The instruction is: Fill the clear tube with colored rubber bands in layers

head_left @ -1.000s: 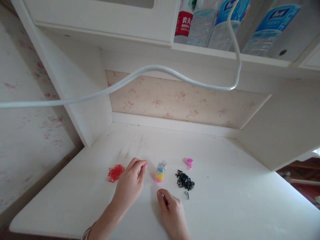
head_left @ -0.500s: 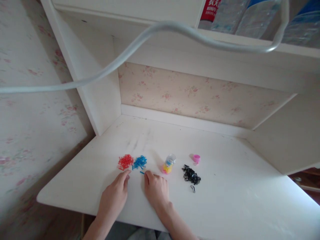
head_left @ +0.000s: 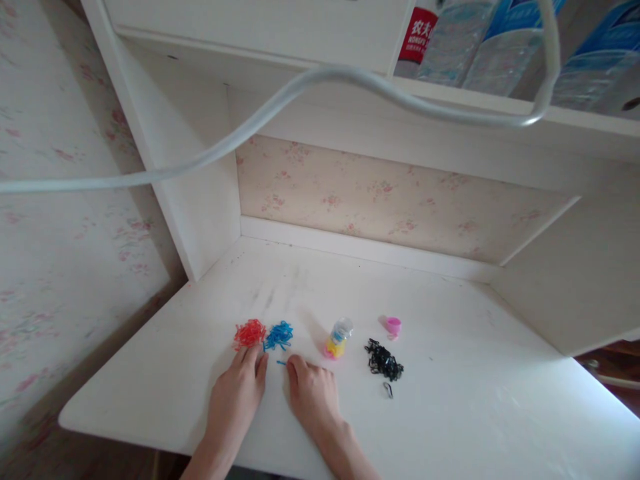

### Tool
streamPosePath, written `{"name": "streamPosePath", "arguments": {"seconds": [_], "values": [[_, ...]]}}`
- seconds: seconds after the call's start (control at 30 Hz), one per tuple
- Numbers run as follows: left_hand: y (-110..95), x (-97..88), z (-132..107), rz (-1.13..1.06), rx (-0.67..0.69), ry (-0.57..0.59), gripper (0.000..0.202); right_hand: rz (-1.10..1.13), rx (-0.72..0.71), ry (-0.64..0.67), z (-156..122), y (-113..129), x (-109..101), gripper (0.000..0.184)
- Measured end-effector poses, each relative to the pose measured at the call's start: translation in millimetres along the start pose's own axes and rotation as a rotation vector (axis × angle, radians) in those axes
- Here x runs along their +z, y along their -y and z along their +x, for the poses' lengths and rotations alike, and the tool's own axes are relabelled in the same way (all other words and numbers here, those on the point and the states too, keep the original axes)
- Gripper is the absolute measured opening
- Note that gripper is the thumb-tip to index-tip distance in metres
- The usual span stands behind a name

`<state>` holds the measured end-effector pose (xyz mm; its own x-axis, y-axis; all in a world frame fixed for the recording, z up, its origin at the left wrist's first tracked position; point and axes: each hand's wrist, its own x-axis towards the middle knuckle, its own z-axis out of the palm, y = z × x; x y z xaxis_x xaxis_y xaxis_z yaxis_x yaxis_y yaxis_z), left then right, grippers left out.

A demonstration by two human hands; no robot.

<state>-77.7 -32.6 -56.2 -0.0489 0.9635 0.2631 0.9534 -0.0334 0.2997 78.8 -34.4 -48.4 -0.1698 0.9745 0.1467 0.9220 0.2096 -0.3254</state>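
Left hand (head_left: pixel 237 387) now sits closer in, thumb apart, red bands (head_left: pixel 250 332) at its fingertips; right hand (head_left: pixel 311 387) curls by a loose blue band (head_left: pixel 281 362), pinch unclear, and a sideways swipe could mix in the blue pile (head_left: pixel 279 335) between their fingers.

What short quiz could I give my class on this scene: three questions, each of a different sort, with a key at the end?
1. Short answer: Which of the person's hands is nearest the red pile?

2. True or false: Going from left to right across the picture, the clear container comes between the blue pile and the black pile.

3. Multiple choice: Which pile is closest to the pink cap?
A. The red pile
B. The black pile
C. The blue pile

Key
1: The left hand; its fingertips are at the pile's near edge.
2: True.
3: B.
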Motion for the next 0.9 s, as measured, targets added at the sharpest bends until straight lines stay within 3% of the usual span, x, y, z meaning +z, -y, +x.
{"name": "streamPosePath", "arguments": {"seconds": [0.2,0.37,0.47,0.53,0.67,0.9], "values": [[-9,-4.8,7,0.072,0.055,0.026,0.033,0.294,0.057,-0.095,-16,-5,-16,0.032],[-4,-0.7,5,0.009,0.032,-0.021,0.033,0.424,0.183,-0.341,-20,-28,-68,0.039],[1,2.3,2,-0.164,0.044,-0.111,0.029,0.415,0.265,-0.463,-9,-47,-97,0.043],[3,1.9,-2,-0.319,0.045,-0.183,0.03,0.424,0.268,-0.47,0,-57,-109,0.044],[5,-2.9,-12,-0.56,-0.042,-0.238,0.035,0.404,0.182,-0.435,10,-66,-117,0.036],[4,-2.4,-16,-0.674,-0.114,-0.154,0.036,0.373,0.13,-0.394,16,-67,-106,0.032]]}}
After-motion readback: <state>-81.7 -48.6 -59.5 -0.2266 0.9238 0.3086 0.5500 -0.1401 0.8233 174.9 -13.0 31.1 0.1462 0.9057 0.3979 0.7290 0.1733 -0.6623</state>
